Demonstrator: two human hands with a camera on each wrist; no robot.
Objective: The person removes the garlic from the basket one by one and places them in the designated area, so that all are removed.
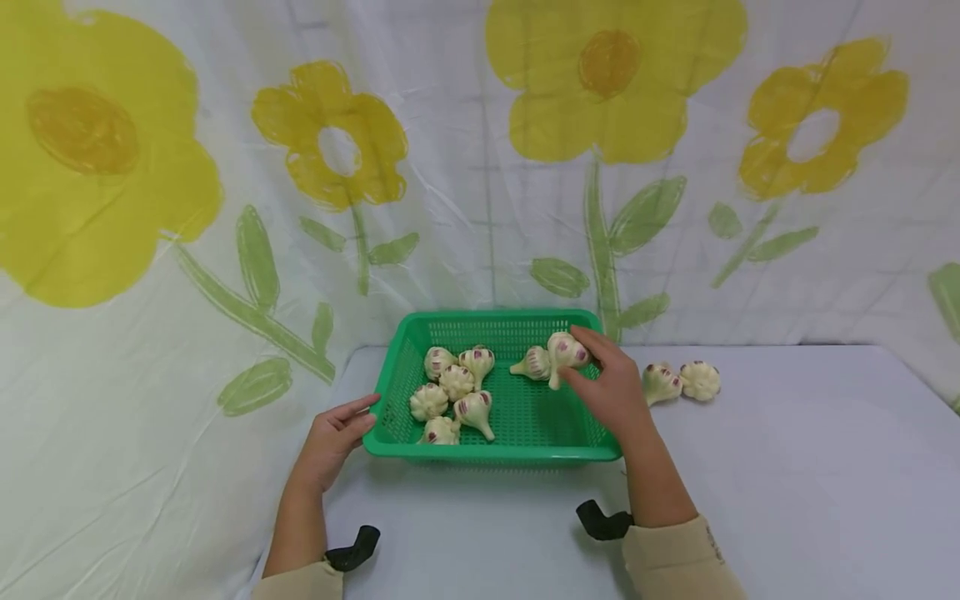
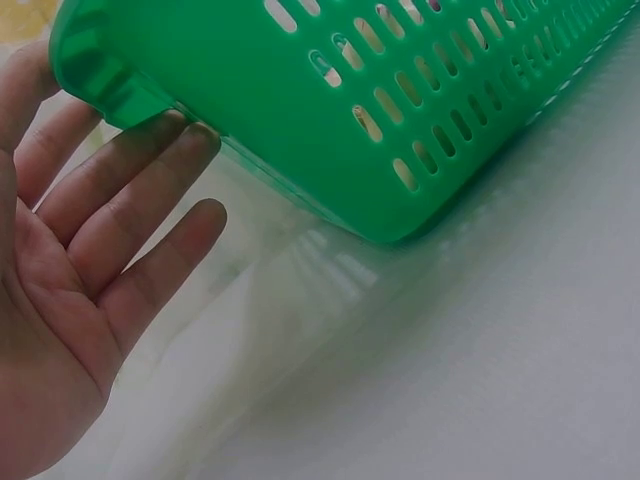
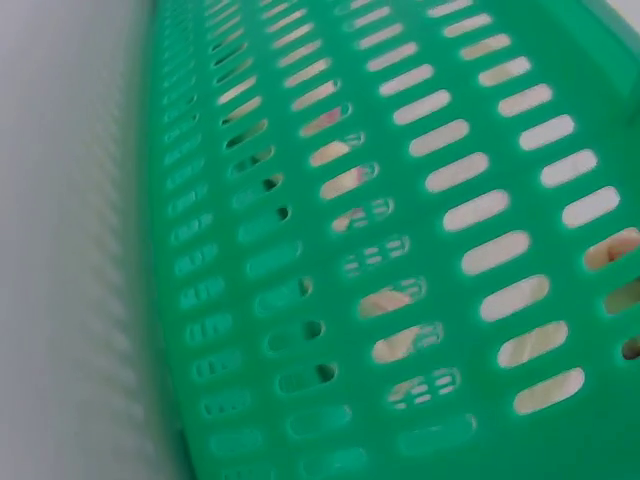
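Note:
In the head view, my right hand [image 1: 613,392] pinches a garlic bulb [image 1: 567,350] with thumb and fingers, over the right part of a green plastic basket [image 1: 495,452]. Beside it, another garlic bulb [image 1: 534,363] lies in the basket. Several more garlic bulbs [image 1: 456,382] are grouped in the basket's left half. At the left end, my left hand [image 1: 330,442] touches the basket rim, its fingers nearly straight. The left wrist view shows these fingers [image 2: 150,200] against the rim's underside. The basket's slotted wall [image 3: 400,230] fills most of the right wrist view, hiding most of the right hand.
Two garlic bulbs, one with its stem toward the front [image 1: 662,383] and one rounder [image 1: 701,381], lie on the white table [image 1: 787,483] right of the basket. A white curtain with yellow flowers [image 1: 450,217] hangs behind the table.

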